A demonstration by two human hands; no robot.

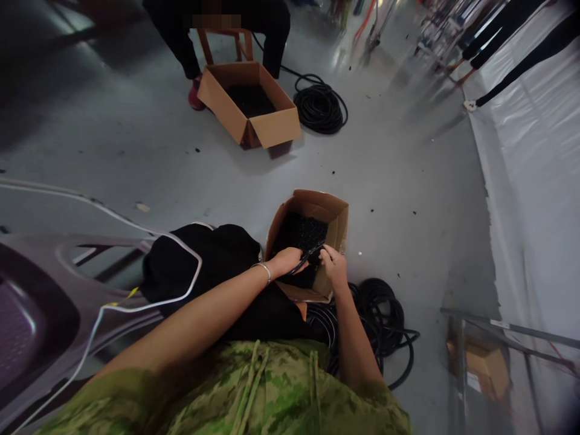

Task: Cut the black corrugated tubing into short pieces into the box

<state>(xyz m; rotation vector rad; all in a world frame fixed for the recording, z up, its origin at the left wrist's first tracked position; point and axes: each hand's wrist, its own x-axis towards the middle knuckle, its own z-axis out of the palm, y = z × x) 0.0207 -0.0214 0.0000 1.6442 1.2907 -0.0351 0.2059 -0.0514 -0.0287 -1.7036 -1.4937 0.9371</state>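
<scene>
Over an open cardboard box (338, 226), my left hand (289, 260) is closed round a length of black cable (312, 249). My right hand (334, 266) pinches at the same cable near its upper right end; whether anything else lies between those fingers is too small to tell. Beneath both hands, the box holds a heap of small black pieces (306, 228). Coils of the same sort of black cable (380, 302) lie on the floor to the right of the box, partly behind my right forearm.
Across the floor a person (272, 30) sits behind another cardboard box (276, 124) with black contents, beside a cable coil (321, 107). A purple-grey chair (40, 326) with a white cord (197, 272) stands left. Right are a metal frame (498, 326) and plastic sheeting (534, 163).
</scene>
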